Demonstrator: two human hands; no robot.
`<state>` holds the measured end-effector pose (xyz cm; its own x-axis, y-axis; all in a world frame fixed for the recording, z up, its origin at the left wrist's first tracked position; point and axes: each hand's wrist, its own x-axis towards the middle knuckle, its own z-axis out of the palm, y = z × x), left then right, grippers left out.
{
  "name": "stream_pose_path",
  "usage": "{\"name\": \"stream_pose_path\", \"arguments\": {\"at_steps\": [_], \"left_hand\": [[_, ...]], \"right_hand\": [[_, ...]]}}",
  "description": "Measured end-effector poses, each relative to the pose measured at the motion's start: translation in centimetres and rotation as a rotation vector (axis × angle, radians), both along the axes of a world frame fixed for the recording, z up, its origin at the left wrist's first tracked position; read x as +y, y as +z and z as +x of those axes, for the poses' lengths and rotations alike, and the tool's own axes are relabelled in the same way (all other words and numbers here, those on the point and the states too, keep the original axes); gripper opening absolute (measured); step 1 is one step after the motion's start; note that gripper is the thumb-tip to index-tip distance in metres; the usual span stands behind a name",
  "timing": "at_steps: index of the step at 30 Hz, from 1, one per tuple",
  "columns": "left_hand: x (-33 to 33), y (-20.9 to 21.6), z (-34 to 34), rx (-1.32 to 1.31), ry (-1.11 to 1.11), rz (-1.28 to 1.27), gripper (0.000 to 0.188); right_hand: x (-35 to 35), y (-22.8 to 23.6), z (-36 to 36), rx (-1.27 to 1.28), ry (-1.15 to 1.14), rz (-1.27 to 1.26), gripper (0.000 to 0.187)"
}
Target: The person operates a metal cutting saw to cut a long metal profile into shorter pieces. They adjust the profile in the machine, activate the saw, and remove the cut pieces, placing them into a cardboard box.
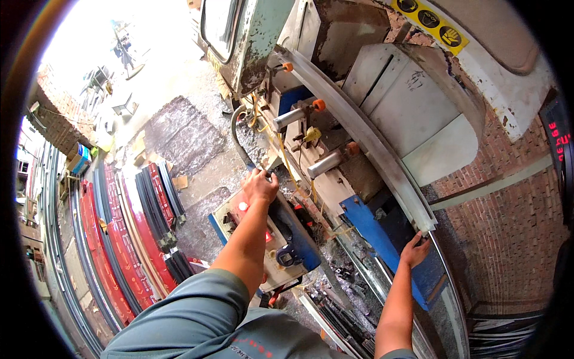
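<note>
A long grey metal profile [371, 128] lies slanting along the machine bed, its near end to my right. My right hand [414, 250] pinches that near end between thumb and fingers. Out in front, my left hand [261, 186] is closed at the far edge of a beige control box [287, 272] with blue sides; what the fingers grip there is hidden. The box carries red buttons and a dark round part. Beside the profile are silver cylinders with orange ends [318, 105], pointing toward it.
A blue plate [382, 245] slopes below the profile. A pale green machine housing [257, 45] with worn paint rises ahead. Red and dark profiles [119, 251] lie in bundles on the left floor. Metal shavings [185, 128] cover the ground. A brick wall [502, 227] stands right.
</note>
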<state>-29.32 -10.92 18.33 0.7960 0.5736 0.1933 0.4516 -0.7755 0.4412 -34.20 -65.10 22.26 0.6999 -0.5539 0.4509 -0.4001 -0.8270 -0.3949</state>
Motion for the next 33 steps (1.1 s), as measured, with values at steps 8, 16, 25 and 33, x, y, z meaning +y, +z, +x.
{"name": "stream_pose_path", "arguments": {"at_steps": [8, 16, 25, 33], "left_hand": [[0.2, 0.2, -0.2, 0.005, 0.001, -0.003, 0.034], [-0.2, 0.8, -0.2, -0.001, -0.008, -0.029, 0.034], [0.2, 0.5, -0.2, -0.007, -0.006, -0.025, 0.036], [0.4, 0.6, 0.0, 0.059, -0.033, -0.022, 0.038]], "right_hand": [[0.3, -0.1, 0.1, -0.008, -0.013, -0.007, 0.079], [-0.5, -0.5, 0.0, -0.019, -0.028, -0.051, 0.081], [0.7, 0.7, 0.0, 0.065, -0.018, 0.074, 0.083], [1.5, 0.8, -0.2, 0.054, -0.055, 0.076, 0.081]]}}
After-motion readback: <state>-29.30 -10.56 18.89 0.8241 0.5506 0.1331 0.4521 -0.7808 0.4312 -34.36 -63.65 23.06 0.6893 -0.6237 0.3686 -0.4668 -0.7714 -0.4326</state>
